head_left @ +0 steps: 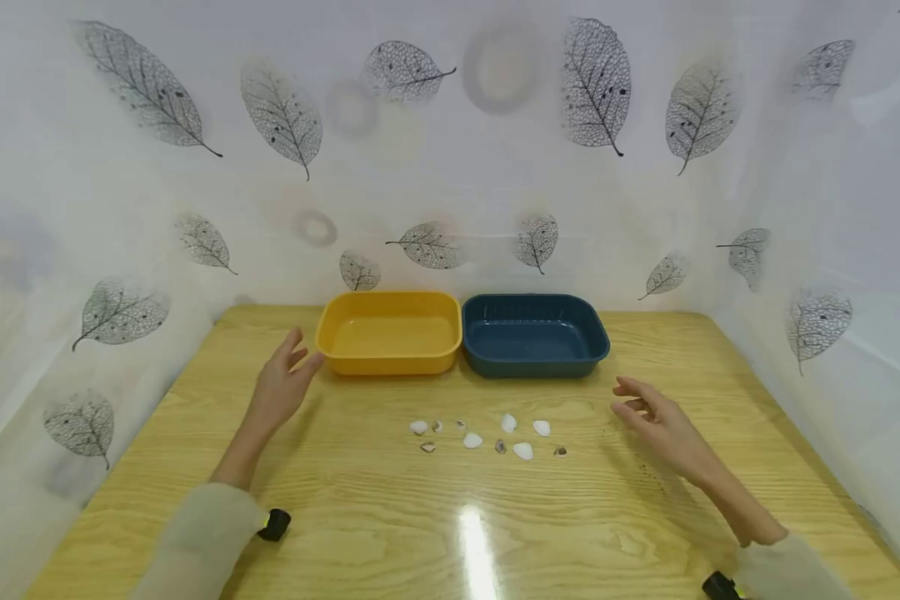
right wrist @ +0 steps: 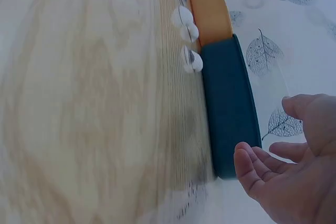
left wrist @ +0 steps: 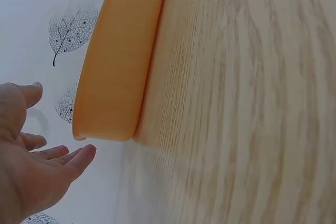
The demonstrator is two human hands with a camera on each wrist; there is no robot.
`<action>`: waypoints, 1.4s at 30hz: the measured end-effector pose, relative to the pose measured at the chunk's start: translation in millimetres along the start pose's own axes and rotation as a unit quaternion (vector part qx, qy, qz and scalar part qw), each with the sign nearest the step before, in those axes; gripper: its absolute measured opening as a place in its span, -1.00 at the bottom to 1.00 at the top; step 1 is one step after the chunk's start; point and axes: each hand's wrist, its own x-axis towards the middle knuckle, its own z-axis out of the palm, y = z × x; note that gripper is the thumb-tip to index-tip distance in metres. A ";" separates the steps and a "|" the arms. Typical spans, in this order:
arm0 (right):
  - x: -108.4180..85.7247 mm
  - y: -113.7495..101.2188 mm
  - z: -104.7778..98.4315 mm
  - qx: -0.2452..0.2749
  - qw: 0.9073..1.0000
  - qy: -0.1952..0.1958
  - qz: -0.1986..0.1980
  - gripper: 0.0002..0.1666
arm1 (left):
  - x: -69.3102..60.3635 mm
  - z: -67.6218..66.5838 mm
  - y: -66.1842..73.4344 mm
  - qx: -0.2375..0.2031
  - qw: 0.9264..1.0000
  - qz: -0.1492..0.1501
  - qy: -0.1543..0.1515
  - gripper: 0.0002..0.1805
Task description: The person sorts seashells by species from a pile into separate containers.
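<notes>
Left grip [head_left: 282, 385] and right grip [head_left: 664, 429] are empty, fingers relaxed. White seashells [head_left: 472, 440] and smaller brown seashells [head_left: 501, 447] lie scattered on the counter [head_left: 360, 508], nearer the wearer than the yellow tray [head_left: 390, 367] and blue tray [head_left: 536, 368]. Caution: the left grip is just beside the yellow tray; inward movement may shift both trays. A loose pinch may drop the smaller shells.

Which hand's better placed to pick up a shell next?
Right, probably. The right hand is free, close to the dark shell at the right end. The left hand is free too, but it's by the yellow bin, farther from its nearest, the white shell.
</notes>
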 end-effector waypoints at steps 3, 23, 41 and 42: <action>0.1 -3.6 7.2 0.014 1.000 -0.011 -0.001 -0.30 | 5.6 3.8 -2.5 -0.018 1.000 -0.006 0.003 -0.13; 11.6 -11.9 50.0 0.029 0.997 -0.051 -0.049 -0.49 | 25.0 21.5 -9.6 -0.088 0.995 -0.032 -0.017 -0.08; 30.7 -31.6 75.9 -0.043 0.997 -0.057 -0.023 -0.58 | 27.4 25.2 -13.4 -0.066 0.997 -0.030 -0.016 -0.10; 31.5 -31.8 76.4 -0.051 0.997 -0.058 -0.025 -0.59 | 27.3 25.1 -13.4 -0.066 0.997 -0.030 -0.015 -0.10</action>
